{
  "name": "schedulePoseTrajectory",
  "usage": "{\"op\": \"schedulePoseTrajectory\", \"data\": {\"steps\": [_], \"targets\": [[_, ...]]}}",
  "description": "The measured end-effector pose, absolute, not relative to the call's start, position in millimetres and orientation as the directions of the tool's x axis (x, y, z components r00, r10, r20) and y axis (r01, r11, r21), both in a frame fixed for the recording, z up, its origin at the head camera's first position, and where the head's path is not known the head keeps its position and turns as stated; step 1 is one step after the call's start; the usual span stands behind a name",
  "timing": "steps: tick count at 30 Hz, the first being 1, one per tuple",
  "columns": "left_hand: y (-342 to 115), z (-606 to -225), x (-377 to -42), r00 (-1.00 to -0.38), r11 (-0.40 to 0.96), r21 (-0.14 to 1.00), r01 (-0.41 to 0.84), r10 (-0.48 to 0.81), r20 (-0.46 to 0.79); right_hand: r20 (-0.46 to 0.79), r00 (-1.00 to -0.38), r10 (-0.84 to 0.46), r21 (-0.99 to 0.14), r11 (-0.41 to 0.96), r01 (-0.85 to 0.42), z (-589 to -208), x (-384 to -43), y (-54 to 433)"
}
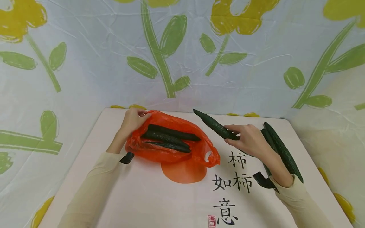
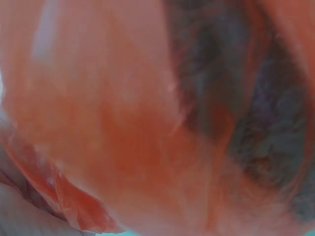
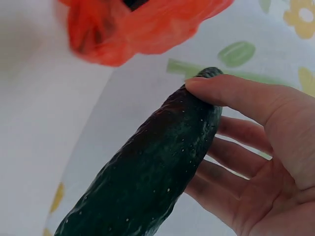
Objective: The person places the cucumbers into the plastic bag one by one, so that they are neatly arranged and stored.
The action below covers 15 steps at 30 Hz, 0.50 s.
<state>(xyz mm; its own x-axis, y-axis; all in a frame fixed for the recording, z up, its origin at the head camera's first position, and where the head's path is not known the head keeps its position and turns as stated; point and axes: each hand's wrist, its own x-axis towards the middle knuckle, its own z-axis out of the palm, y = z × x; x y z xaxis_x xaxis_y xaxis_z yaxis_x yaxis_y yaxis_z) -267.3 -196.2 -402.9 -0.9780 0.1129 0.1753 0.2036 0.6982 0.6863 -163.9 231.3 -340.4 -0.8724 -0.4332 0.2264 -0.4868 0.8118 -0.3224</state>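
Note:
My left hand (image 1: pixel 134 118) grips the far left edge of a red plastic bag (image 1: pixel 179 122), which lies with its mouth spread toward me. Inside the bag several dark green cucumbers (image 1: pixel 163 138) lie lengthwise side by side. In the left wrist view the thin bag wall (image 2: pixel 133 147) fills most of the picture, and cucumbers show dimly through it. To the right of the bag, my right hand (image 1: pixel 248 139) holds another cucumber (image 1: pixel 212 123) by its near end, between thumb and fingers. Its far tip points up and left; the right wrist view shows the thumb on the blunt end.
More cucumbers (image 1: pixel 282 150) lie together at the table's right side, partly hidden behind my right forearm. The pale table mat (image 1: pixel 137 196) bears an orange round print and black characters (image 1: pixel 232 183). A flower-printed cloth (image 1: pixel 108 63) hangs beyond the table's far edge.

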Motion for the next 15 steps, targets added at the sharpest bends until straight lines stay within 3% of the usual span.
{"op": "schedulePoseTrajectory", "data": {"steps": [15], "targets": [[-194.8, -402.4, -279.4, -0.992, 0.646, 0.753, 0.125, 0.103, 0.077, 0.156, -0.8, -0.58, -0.197, 0.775, -0.6, -305.7, -182.3, 151.5]]}}
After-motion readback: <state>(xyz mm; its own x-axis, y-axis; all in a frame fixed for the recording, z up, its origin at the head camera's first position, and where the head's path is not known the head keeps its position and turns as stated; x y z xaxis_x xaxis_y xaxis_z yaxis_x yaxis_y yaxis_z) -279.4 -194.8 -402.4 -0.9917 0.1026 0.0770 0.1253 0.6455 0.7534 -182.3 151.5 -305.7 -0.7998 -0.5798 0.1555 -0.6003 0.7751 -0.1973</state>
